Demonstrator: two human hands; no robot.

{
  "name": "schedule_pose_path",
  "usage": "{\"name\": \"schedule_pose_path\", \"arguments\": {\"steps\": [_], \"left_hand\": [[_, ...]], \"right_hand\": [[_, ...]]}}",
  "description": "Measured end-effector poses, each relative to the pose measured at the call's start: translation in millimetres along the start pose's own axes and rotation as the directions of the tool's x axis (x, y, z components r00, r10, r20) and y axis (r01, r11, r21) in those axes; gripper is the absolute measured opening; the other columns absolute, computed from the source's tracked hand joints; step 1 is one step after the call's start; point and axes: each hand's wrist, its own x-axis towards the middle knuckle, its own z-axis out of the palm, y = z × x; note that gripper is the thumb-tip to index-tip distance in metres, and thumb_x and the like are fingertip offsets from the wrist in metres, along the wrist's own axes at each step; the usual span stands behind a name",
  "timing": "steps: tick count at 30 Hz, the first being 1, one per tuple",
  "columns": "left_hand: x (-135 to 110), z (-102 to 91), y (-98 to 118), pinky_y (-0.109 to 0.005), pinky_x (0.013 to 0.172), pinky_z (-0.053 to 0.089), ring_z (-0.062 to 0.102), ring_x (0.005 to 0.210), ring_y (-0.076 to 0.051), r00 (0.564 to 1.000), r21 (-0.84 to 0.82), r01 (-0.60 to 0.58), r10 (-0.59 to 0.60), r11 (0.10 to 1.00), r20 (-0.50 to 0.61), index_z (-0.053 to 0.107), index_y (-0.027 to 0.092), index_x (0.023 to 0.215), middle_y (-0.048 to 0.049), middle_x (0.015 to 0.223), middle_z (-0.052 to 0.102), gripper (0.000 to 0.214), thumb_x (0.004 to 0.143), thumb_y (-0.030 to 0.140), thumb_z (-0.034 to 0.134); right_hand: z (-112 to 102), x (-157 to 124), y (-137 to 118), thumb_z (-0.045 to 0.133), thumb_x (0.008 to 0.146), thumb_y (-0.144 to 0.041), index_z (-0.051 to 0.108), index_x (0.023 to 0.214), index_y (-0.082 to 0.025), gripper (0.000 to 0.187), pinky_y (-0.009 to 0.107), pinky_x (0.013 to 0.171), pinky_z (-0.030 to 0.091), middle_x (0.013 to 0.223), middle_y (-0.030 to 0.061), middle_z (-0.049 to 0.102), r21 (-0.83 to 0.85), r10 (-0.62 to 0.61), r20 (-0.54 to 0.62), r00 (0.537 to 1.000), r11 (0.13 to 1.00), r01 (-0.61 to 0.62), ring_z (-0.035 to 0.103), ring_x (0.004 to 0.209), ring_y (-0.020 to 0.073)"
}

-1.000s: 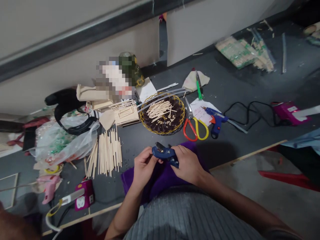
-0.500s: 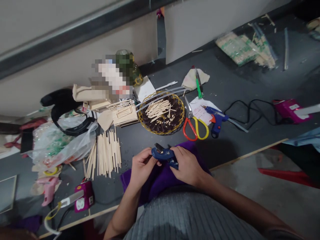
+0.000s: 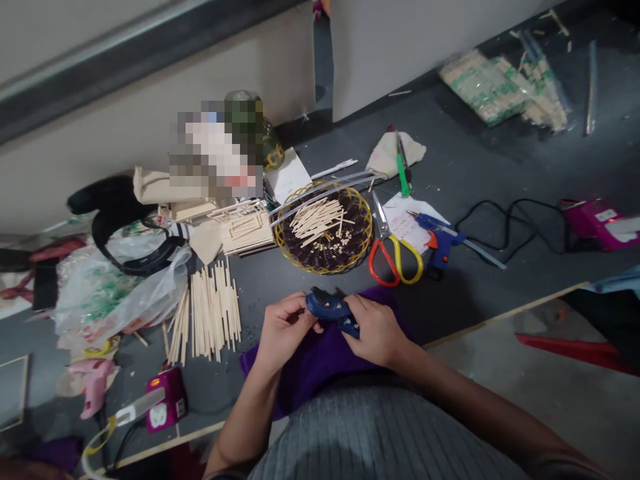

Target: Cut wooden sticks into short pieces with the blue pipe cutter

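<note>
A blue cutter tool (image 3: 330,308) with a black jaw sits between both my hands, above a purple cloth (image 3: 320,363). My right hand (image 3: 377,331) wraps its fingers round the tool's blue handles. My left hand (image 3: 283,331) is curled in a pinch at the tool's jaw; what it pinches is too small to make out. A row of long wooden sticks (image 3: 213,310) lies just left of my left hand. Beyond the tool stands a yellow-rimmed wire basket (image 3: 290,243) holding short wooden sticks.
Red and yellow scissors (image 3: 395,257) and a blue glue gun (image 3: 440,240) with a black cord lie right of the basket. A plastic bag (image 3: 115,287), black headphones (image 3: 130,233), a small stick model (image 3: 245,227), a magenta power strip (image 3: 163,407) and a pink glue gun (image 3: 93,390) crowd the left.
The view has shifted a little; my hands and the blue tool stay together in nearly the same pose. Nothing was picked up or let go.
</note>
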Motion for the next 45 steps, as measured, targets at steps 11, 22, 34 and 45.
{"name": "schedule_pose_path", "arguments": {"steps": [11,22,34,45], "left_hand": [[33,0.0,-6,-0.022,0.052,0.05,0.059,0.05,-0.011,0.988,-0.093,0.122,-0.13,0.988,-0.087,0.071,0.014,0.069,-0.0018,0.065,0.065,0.023,0.076,0.036,0.074],[52,5.8,-14,-0.021,0.056,0.053,0.061,0.051,-0.01,0.959,-0.214,0.184,-0.223,0.959,-0.176,0.073,0.014,0.076,-0.0002,0.06,0.066,0.021,0.071,0.034,0.078],[37,9.4,-18,-0.023,0.053,0.054,0.059,0.066,-0.012,0.973,-0.202,0.043,-0.087,0.978,-0.214,0.076,0.017,0.076,-0.0027,0.079,0.062,0.016,0.07,0.032,0.079],[5,11.5,-14,-0.023,0.056,0.049,0.06,0.052,-0.012,0.975,-0.292,0.057,-0.116,0.955,-0.187,0.07,0.014,0.073,-0.0013,0.058,0.066,0.027,0.072,0.04,0.079]], "right_hand": [[4,29,16,0.059,0.078,-0.03,0.055,0.085,-0.02,0.013,0.027,0.058,0.037,0.075,0.005,0.072,-0.007,0.017,0.047,0.999,1.0,-0.016,0.067,0.065,0.0209],[14,41,26,0.059,0.076,-0.025,0.058,0.08,-0.019,0.007,0.026,0.057,0.037,0.07,0.0046,0.072,0.002,0.048,0.017,0.999,0.999,-0.048,0.068,0.062,0.02],[1,30,8,0.058,0.081,-0.027,0.055,0.088,-0.02,0.011,0.028,0.06,0.038,0.079,0.0047,0.072,0.012,0.11,0.054,0.992,0.994,-0.111,0.069,0.071,0.0228],[-1,-3,-7,0.057,0.074,-0.019,0.054,0.101,-0.018,0.027,0.034,0.08,0.048,0.1,0.0099,0.067,0.055,0.014,-0.095,0.995,0.998,-0.009,0.064,0.091,0.0254]]}}
